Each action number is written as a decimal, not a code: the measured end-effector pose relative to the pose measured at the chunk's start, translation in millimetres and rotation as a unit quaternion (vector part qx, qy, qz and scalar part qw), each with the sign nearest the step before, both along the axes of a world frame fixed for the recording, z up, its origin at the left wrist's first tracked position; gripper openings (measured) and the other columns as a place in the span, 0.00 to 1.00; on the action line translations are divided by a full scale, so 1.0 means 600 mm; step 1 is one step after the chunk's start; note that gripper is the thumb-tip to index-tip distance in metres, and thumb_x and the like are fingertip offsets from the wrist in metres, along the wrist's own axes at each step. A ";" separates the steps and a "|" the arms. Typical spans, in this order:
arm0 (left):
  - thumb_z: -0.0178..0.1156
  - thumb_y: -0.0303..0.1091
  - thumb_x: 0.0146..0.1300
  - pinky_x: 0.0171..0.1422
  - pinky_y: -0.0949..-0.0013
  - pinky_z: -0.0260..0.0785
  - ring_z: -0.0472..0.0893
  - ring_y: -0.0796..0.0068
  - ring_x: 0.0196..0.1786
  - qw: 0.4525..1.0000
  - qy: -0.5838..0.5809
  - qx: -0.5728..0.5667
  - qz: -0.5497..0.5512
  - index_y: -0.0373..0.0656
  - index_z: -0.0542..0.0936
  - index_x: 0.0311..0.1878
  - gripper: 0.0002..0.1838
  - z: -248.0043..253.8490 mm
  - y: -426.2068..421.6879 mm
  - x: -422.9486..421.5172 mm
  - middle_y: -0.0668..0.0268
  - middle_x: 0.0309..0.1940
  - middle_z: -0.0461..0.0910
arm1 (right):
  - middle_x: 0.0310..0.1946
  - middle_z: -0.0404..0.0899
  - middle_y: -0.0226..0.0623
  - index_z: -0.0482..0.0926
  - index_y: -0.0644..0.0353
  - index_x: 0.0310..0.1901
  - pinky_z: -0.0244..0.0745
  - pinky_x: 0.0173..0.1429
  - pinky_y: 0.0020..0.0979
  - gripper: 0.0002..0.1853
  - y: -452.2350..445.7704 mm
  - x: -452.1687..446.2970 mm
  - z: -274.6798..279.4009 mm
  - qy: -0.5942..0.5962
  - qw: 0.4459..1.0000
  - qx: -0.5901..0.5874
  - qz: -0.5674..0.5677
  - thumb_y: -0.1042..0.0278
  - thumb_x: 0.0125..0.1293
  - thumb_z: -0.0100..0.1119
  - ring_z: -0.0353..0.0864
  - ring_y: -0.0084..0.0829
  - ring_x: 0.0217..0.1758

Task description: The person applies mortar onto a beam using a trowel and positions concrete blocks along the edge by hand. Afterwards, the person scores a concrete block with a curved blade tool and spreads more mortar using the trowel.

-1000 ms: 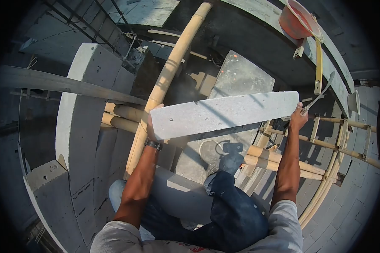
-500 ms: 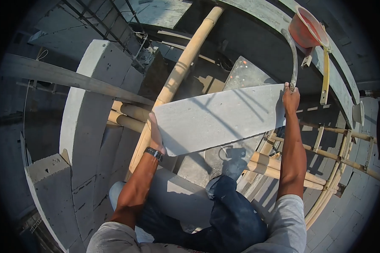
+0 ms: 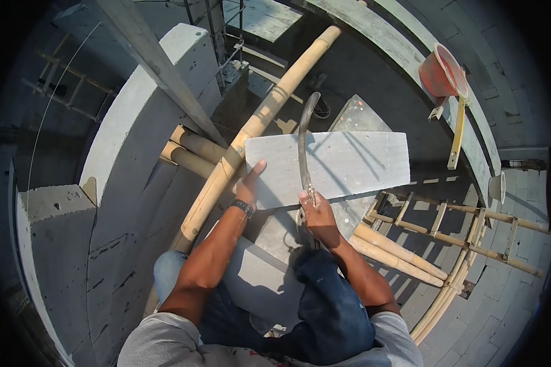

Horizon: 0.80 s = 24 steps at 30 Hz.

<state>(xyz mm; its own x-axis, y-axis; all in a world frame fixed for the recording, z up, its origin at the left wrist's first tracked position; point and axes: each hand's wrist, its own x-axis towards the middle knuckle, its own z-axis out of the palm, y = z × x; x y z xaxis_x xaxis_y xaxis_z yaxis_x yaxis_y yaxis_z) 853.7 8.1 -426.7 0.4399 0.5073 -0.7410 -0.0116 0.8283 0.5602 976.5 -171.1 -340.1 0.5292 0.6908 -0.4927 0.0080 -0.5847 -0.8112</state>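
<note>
A light grey block (image 3: 361, 160) lies across a grey board (image 3: 275, 235) in front of me. My left hand (image 3: 249, 183) is at the block's left end, with the thumb on its face and the other fingers hidden behind the edge. My right hand (image 3: 318, 219) is closed around a curved, dark metal tool (image 3: 303, 140). The tool points away from me and passes over the block's face. My right hand is at the block's near edge; whether it touches the block I cannot tell.
A thick bamboo pole (image 3: 260, 116) runs diagonally on the left, beside a block wall (image 3: 128, 140) with a leaning metal bar (image 3: 159, 67). A red bucket (image 3: 438, 73) and a yellow level (image 3: 457, 134) are at the upper right. Bamboo scaffolding (image 3: 434, 229) stands right.
My right hand has left the block's right end and come toward the middle with the tool. The block has lowered and levelled out, my left hand still at its left end.
</note>
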 end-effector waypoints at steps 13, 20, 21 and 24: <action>0.77 0.63 0.49 0.66 0.59 0.73 0.84 0.58 0.58 0.996 0.090 0.016 -0.023 0.23 0.76 0.65 0.53 0.020 -0.005 -0.010 0.46 0.58 0.83 | 0.21 0.69 0.23 0.74 0.60 0.40 0.62 0.25 0.25 0.10 -0.009 -0.004 -0.045 -0.011 0.998 -0.062 -0.019 0.63 0.78 0.57 0.67 0.16 0.21; 0.78 0.59 0.51 0.62 0.60 0.75 0.86 0.59 0.53 0.992 0.115 0.048 -0.014 0.24 0.78 0.63 0.48 -0.021 0.004 0.000 0.49 0.53 0.85 | 0.20 0.65 0.23 0.71 0.58 0.38 0.62 0.23 0.24 0.09 0.044 0.000 0.172 0.072 0.945 0.266 -0.176 0.66 0.78 0.55 0.64 0.18 0.18; 0.78 0.59 0.52 0.62 0.60 0.75 0.86 0.59 0.53 0.993 0.104 0.054 -0.007 0.24 0.78 0.63 0.48 -0.022 0.005 0.005 0.49 0.53 0.85 | 0.20 0.65 0.23 0.70 0.58 0.37 0.62 0.22 0.24 0.09 0.052 0.008 0.188 0.058 0.921 0.349 -0.162 0.66 0.77 0.55 0.64 0.18 0.18; 0.78 0.57 0.52 0.62 0.61 0.75 0.86 0.59 0.53 0.994 0.098 0.050 0.000 0.25 0.78 0.63 0.46 -0.020 0.004 0.000 0.50 0.54 0.85 | 0.20 0.65 0.23 0.71 0.58 0.37 0.61 0.23 0.24 0.08 0.060 -0.001 0.138 0.055 0.919 0.355 -0.165 0.67 0.76 0.57 0.63 0.17 0.19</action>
